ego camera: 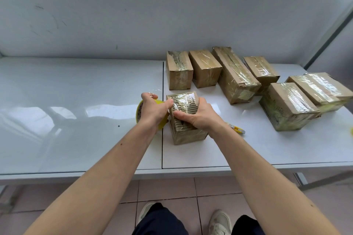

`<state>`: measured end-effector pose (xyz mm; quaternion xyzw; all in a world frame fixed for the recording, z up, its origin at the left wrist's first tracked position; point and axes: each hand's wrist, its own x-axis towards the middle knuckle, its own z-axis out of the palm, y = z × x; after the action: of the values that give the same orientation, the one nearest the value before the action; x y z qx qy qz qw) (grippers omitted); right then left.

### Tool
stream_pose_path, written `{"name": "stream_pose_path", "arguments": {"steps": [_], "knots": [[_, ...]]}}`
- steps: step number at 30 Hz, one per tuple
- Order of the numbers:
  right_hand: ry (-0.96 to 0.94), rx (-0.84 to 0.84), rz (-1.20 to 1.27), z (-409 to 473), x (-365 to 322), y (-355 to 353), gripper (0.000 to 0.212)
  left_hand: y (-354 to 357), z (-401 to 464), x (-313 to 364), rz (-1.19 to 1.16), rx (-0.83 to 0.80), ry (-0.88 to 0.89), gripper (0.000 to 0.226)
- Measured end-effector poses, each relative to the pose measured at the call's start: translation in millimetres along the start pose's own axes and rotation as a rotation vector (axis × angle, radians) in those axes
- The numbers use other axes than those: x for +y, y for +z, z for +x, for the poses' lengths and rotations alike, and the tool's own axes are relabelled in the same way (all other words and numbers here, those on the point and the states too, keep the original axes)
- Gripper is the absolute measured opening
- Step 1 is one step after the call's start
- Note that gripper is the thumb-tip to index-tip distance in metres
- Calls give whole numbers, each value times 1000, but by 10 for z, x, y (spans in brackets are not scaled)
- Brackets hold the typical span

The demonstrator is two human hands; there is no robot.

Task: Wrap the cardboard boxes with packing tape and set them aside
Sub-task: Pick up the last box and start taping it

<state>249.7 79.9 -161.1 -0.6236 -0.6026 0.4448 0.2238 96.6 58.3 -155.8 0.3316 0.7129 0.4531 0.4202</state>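
Observation:
A small cardboard box (186,135), partly covered in clear tape, stands on the white table (76,101) near its middle seam. My right hand (198,115) presses down on the box's top and grips it. My left hand (152,109) holds a yellow-cored roll of packing tape (140,108) against the box's left side, with a strip of tape running from the roll onto the box top. Several taped boxes stand behind and to the right, among them one (178,70) at the back and one (286,107) at the right.
A yellow utility knife (237,129) lies on the table just right of my right wrist. A grey wall rises behind the table. The table's front edge runs across the view, with tiled floor and my shoes below it.

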Motion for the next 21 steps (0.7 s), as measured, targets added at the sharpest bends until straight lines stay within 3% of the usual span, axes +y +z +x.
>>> {"name": "stream_pose_path", "arguments": {"steps": [3, 7, 10, 12, 16, 21], "knots": [[15, -52, 63, 33, 47, -16, 123, 0, -4, 12, 0, 5, 5, 51], [36, -156, 178, 25, 48, -110, 105, 14, -14, 8, -11, 10, 7, 50], [7, -193, 321, -53, 23, -130, 56, 20, -62, 1, 23, 34, 44, 49], [-4, -97, 280, -86, 23, -76, 37, 15, -160, -26, 100, 75, 104, 47], [-87, 110, 51, -97, 103, 72, 34, 52, -465, -134, 160, 99, 190, 51], [-50, 188, -65, -128, 141, 154, 48, 242, -623, -251, 101, 196, 184, 40]]}}
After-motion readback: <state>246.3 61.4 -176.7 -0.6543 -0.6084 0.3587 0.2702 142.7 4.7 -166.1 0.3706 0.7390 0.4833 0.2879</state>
